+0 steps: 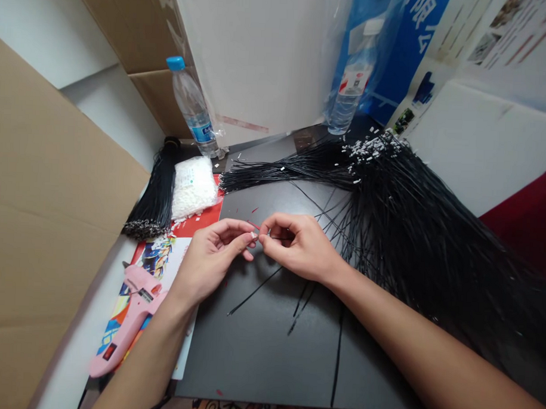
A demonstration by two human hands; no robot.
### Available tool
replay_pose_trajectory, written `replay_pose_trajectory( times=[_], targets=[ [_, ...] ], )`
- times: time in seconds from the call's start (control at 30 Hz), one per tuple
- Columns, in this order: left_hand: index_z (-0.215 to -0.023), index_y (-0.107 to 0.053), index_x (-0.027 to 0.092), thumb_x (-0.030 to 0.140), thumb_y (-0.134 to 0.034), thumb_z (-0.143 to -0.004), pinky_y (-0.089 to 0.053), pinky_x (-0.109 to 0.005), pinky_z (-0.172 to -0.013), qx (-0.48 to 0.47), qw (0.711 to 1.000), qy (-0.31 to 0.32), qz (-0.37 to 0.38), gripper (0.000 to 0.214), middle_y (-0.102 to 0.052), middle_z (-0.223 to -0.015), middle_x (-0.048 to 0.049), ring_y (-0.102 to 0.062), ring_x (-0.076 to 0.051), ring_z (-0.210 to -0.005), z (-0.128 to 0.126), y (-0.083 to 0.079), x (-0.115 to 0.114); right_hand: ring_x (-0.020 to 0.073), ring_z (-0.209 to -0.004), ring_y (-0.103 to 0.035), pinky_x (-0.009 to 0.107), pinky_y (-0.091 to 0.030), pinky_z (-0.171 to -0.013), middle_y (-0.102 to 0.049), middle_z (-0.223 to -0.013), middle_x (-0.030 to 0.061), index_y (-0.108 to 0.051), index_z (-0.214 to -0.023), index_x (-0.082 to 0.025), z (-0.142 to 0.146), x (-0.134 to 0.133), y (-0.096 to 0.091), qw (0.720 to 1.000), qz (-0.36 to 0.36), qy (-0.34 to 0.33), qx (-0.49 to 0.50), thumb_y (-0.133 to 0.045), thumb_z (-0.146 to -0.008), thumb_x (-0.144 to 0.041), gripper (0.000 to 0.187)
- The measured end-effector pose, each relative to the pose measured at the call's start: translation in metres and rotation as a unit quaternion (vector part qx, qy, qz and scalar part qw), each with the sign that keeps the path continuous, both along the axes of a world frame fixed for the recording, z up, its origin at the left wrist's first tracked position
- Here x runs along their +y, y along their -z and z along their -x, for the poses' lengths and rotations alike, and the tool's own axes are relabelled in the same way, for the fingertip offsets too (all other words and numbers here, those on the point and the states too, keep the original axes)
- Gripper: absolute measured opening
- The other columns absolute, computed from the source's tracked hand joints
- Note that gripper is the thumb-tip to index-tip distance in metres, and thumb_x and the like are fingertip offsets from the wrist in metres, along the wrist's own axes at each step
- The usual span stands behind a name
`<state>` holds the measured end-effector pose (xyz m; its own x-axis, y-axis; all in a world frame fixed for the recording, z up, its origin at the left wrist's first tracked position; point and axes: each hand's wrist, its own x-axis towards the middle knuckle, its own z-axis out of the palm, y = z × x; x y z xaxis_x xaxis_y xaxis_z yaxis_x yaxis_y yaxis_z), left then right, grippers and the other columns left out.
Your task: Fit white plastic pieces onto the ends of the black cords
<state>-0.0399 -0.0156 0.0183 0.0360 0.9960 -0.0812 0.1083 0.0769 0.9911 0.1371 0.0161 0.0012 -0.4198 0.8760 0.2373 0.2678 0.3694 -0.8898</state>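
Bottles [196,115] number two; left hand [221,245] pinches one white piece [254,235], right hand [298,246] one wire [286,239].

Single head-worn view, facing forward and down over the surface [259,353], close above left hand [211,256] and right hand [302,244] at mid-frame, near edge [257,400] at bottom, white panel [260,55] at top centre

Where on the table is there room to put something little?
Mostly bare: the table's near left part, between the paper and the wire reaching the front edge. Another patch sits between that wire and the right forearm. Crowded: right, under the wire heap; left, around the glue gun and bag.
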Motion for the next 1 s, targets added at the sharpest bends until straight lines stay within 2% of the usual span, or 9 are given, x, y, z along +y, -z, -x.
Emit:
replay_pose_trajectory(
  times=[0.23, 0.47, 0.63, 1.0],
  targets=[
    [-0.086, -0.075, 0.016, 0.030, -0.079, -0.077, -0.054, -0.020, -0.060, 0.007, 1.000, -0.005, 0.011, 0.017, -0.075, -0.077, -0.0014, -0.067, -0.010, -0.058, 0.001, -0.001, -0.001, 0.0040, -0.051, -0.043, 0.016, -0.034, -0.052, -0.052, -0.057, -0.0066, -0.068, -0.075, -0.015, -0.002, 0.000, -0.001, 0.999, -0.031, 0.001, -0.023, -0.060, -0.074, -0.015, 0.009],
    [-0.086, -0.077, 0.017, 0.030, -0.076, -0.078, -0.057, -0.021, -0.061, 0.056, 0.998, -0.011, -0.016, 0.015, -0.078, -0.083, -0.0032, -0.067, -0.011, -0.059, 0.000, 0.002, -0.002, 0.0044, -0.050, -0.043, 0.018, -0.033, -0.054, -0.052, -0.056, -0.0063, -0.069, -0.076, -0.015, -0.002, 0.002, -0.002, 0.997, -0.010, -0.009, -0.071, -0.060, -0.075, -0.018, 0.010],
    [-0.086, -0.078, 0.016, 0.031, -0.074, -0.080, -0.058, -0.023, -0.061, 0.094, 0.995, -0.012, -0.031, 0.016, -0.079, -0.083, -0.0046, -0.069, -0.013, -0.059, -0.002, 0.002, -0.003, 0.0047, -0.049, -0.039, 0.019, -0.030, -0.052, -0.050, -0.054, -0.0064, -0.070, -0.074, -0.015, -0.002, 0.001, -0.004, 0.995, 0.008, 0.010, -0.095, -0.061, -0.074, -0.021, 0.011],
    [-0.088, -0.071, 0.015, 0.033, -0.075, -0.079, -0.062, -0.026, -0.068, 0.071, 0.994, -0.054, -0.064, 0.020, -0.076, -0.084, -0.0049, -0.071, -0.015, -0.067, -0.011, 0.004, -0.007, 0.0052, -0.049, -0.042, 0.019, -0.032, -0.052, -0.051, -0.054, -0.0059, -0.067, -0.072, -0.015, 0.010, -0.009, -0.005, 0.996, 0.043, 0.069, -0.042, -0.061, -0.078, -0.022, 0.011]
  ],
)
